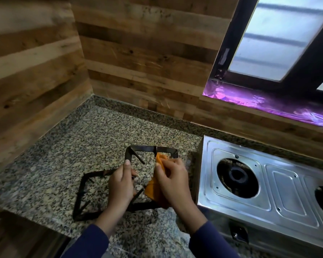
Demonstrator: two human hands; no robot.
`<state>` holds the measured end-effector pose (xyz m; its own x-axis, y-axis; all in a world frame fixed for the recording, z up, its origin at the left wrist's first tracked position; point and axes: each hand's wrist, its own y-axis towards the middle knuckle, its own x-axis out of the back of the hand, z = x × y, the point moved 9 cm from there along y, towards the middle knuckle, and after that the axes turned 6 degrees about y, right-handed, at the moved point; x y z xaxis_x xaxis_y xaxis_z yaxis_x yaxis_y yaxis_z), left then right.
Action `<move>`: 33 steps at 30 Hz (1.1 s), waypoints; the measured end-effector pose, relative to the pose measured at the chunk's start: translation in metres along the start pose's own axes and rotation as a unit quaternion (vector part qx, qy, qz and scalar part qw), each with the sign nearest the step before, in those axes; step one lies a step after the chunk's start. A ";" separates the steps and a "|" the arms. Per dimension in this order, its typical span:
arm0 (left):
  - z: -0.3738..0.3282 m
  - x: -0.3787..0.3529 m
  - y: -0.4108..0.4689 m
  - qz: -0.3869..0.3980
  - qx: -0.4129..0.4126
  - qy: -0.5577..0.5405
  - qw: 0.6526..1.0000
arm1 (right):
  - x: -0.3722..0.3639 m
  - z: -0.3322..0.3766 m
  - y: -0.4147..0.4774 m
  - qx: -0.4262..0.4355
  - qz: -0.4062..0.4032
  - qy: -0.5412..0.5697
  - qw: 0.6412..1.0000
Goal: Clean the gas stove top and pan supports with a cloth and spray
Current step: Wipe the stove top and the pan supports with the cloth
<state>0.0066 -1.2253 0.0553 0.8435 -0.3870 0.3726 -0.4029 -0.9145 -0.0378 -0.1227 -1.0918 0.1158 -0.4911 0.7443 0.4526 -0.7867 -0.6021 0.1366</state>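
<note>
Fingers of left hand (120,181) grip square dark pan support (142,148); right hand (172,175) fingers clutch orange cloth (151,189).

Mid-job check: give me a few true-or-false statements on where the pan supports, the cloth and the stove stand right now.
1. The left hand has a grip on a pan support. True.
2. The right hand holds a blue sponge. False: it holds an orange cloth against that pan support.
3. A second pan support lies on the counter. True.
4. Both supports sit on the stove. False: its burners are bare, and both supports are off it, to its left.
</note>
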 end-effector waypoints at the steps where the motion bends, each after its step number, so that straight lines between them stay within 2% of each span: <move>1: 0.000 0.001 0.002 0.006 0.008 -0.006 1.000 | 0.006 0.004 0.000 0.008 -0.024 0.012 1.000; 3: -0.007 0.002 0.005 0.022 0.003 -0.005 1.000 | 0.017 0.021 0.006 0.053 -0.065 0.035 0.996; 4: -0.014 0.001 0.006 0.034 -0.011 -0.004 0.999 | 0.015 0.033 0.013 0.089 -0.058 0.029 0.994; 6: -0.030 -0.004 0.006 0.061 -0.047 -0.008 0.997 | -0.001 0.051 0.026 0.165 0.009 -0.037 0.985; 8: -0.036 -0.007 0.009 0.069 -0.060 -0.002 0.996 | -0.019 0.058 0.026 0.224 0.049 -0.145 0.962; 10: -0.033 -0.006 0.013 0.067 -0.046 -0.005 0.997 | -0.024 0.052 0.018 0.243 0.057 -0.189 0.950; 12: -0.032 -0.001 0.016 0.054 -0.047 -0.003 0.997 | -0.021 0.040 0.003 0.234 0.070 -0.156 0.957; 14: -0.035 0.006 0.018 0.035 -0.066 0.003 0.997 | -0.008 0.018 -0.011 0.175 0.069 -0.032 0.982; 16: -0.038 0.010 0.020 0.023 -0.070 -0.004 0.997 | 0.016 -0.013 -0.022 0.049 -0.010 0.156 0.986; 17: -0.037 0.011 0.021 0.017 -0.063 -0.012 0.998 | 0.027 -0.038 -0.027 -0.032 -0.074 0.247 0.966; 19: -0.036 0.011 0.021 -0.006 -0.041 -0.047 0.998 | 0.033 -0.087 -0.041 -0.200 -0.170 0.386 0.885; 21: -0.035 0.010 0.018 -0.033 -0.018 -0.101 0.994 | 0.025 -0.110 -0.052 -0.298 -0.184 0.447 0.823; 23: -0.033 0.005 0.014 -0.044 0.011 -0.164 0.985 | 0.013 -0.114 -0.054 -0.341 -0.172 0.471 0.795; 26: -0.033 -0.005 0.003 -0.049 0.043 -0.228 0.972 | -0.001 -0.098 -0.042 -0.333 -0.156 0.478 0.798; 29: -0.033 -0.010 -0.008 -0.054 0.077 -0.290 0.952 | -0.003 -0.069 -0.024 -0.276 -0.138 0.492 0.814; 33: -0.025 -0.019 -0.008 -0.016 0.143 -0.359 0.922 | 0.021 -0.026 -0.008 -0.133 -0.111 0.448 0.877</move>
<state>-0.0148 -1.2075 0.0715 0.9123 -0.2440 -0.3288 -0.3504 -0.8807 -0.3186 -0.1367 -1.0640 0.1018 -0.3178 0.8351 -0.4489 -0.9013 -0.4131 -0.1303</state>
